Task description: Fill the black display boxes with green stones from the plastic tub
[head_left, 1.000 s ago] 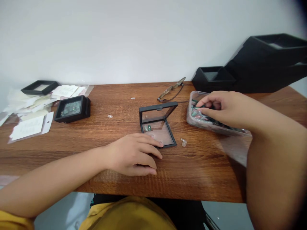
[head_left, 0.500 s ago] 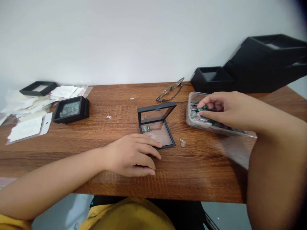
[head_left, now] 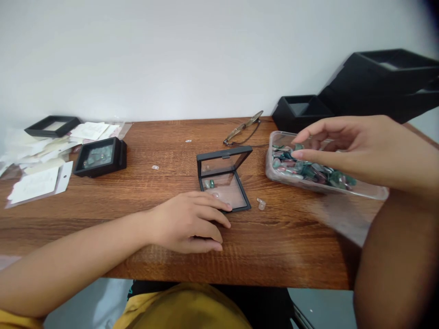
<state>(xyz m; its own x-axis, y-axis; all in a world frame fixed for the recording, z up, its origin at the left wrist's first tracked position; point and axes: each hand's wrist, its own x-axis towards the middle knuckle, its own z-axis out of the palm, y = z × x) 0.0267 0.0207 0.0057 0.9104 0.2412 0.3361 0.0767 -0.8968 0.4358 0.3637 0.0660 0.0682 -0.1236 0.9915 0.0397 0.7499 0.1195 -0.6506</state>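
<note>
My left hand [head_left: 192, 222] lies with fingers spread, its fingertips resting on the near edge of a small black frame case [head_left: 242, 191]. The case's windowed lid stands raised, and a few green and clear pieces [head_left: 209, 183] lie inside. Over a clear plastic tub [head_left: 373, 191] full of green, pink and clear pieces [head_left: 315, 173], my right hand [head_left: 338, 139] pinches a small green piece [head_left: 298, 146] between thumb and forefinger. Two clear pieces [head_left: 261, 204] sit on the table right of the case.
Stacked black boxes [head_left: 380, 87] stand at the back right. Glasses [head_left: 243, 128] lie near the wall. At the left are a black box with pieces [head_left: 99, 157], another black frame [head_left: 53, 125] and white cards [head_left: 34, 185]. Small pieces [head_left: 155, 167] dot the wooden table [head_left: 154, 269].
My right hand has risen and moved right from inside the tub, and a green piece now shows between its fingertips. My left hand and the case have stayed still.
</note>
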